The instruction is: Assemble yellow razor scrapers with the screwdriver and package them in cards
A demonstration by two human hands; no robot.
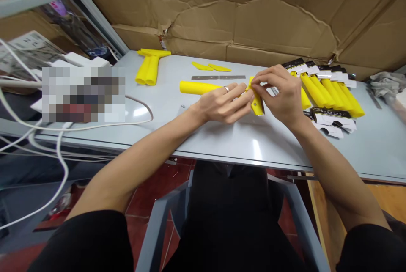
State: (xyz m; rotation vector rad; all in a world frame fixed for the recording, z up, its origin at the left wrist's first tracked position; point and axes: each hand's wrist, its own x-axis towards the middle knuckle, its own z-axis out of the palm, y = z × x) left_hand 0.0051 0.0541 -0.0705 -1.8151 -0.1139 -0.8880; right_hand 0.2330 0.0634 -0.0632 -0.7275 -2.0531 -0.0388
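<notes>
A yellow scraper (197, 88) lies sideways over the table, its tube handle toward the left and its head toward the right. My left hand (226, 103), with a ring on one finger, is closed around the scraper close to the head. At the head, my right hand (279, 90) is pinched with thumb and fingertips together; whatever they hold is too small or hidden to name. One screw shows in the near end of the head, and a thin metal edge runs along its side. Just behind are two metal blades (205, 77) and two flat yellow pieces (202, 66).
Two yellow scrapers (152, 69) lie at the back left. On the right is a row of yellow scrapers (338, 94) with black-and-white card sleeves (334, 119). White cables (65, 166) hang at the left. Cardboard (203, 22) walls the back; a grey cloth (385, 83) lies far right.
</notes>
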